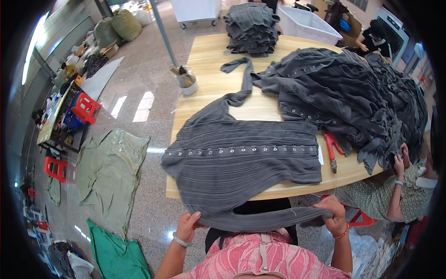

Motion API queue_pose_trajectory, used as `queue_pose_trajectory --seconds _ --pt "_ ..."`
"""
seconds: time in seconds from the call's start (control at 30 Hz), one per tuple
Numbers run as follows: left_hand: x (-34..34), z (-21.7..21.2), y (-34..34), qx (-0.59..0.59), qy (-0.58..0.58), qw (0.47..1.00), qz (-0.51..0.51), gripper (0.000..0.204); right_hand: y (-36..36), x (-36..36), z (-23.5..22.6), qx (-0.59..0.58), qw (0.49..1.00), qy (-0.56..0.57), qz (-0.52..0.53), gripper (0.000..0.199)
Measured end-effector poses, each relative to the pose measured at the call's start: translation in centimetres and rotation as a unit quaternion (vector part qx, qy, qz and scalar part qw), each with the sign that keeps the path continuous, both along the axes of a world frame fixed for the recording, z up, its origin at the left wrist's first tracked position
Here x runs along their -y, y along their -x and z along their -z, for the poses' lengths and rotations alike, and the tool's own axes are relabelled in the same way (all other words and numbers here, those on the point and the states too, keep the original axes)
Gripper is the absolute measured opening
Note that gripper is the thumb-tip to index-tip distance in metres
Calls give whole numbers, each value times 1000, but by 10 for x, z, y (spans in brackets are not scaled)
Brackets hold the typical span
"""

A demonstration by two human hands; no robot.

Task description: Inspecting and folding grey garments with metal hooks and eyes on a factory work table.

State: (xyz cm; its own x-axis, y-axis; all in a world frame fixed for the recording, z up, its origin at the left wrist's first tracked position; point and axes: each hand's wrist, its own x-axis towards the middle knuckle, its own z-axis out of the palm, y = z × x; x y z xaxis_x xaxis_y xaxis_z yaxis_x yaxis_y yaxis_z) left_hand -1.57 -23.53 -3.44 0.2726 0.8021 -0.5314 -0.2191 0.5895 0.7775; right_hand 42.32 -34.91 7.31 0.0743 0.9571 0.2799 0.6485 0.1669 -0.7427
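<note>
A dark grey ribbed cardigan [251, 135] lies across the near part of the table, its row of snap buttons running left to right. One sleeve hangs over the table's front edge, stretched between my two hands. My left hand [187, 228] pinches the sleeve near the shoulder end. At the cuff end, my right hand [333, 215] is closed around the fabric. The other sleeve trails away toward the back of the table. Just right of the cardigan's hem lie red-handled pliers [332, 148].
The wooden table [204, 53] carries a large heap of grey garments [334, 88] and a folded stack [252, 29]. A tool cup [187, 83] stands at its left edge. A co-worker's hands [400, 160] touch the heap at right. Green cloths [111, 169] lie on the floor.
</note>
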Motion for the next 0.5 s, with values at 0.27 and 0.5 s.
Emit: queue_pose_trajectory --seconds 0.27,0.5 --pt "-68 -80 -33 81 41 995 -34 43 -48 -36 -22 -231 966 -11 111 34" --pt "-140 -61 -75 201 85 974 -57 40 -76 -89 -28 -323 920 91 203 19"
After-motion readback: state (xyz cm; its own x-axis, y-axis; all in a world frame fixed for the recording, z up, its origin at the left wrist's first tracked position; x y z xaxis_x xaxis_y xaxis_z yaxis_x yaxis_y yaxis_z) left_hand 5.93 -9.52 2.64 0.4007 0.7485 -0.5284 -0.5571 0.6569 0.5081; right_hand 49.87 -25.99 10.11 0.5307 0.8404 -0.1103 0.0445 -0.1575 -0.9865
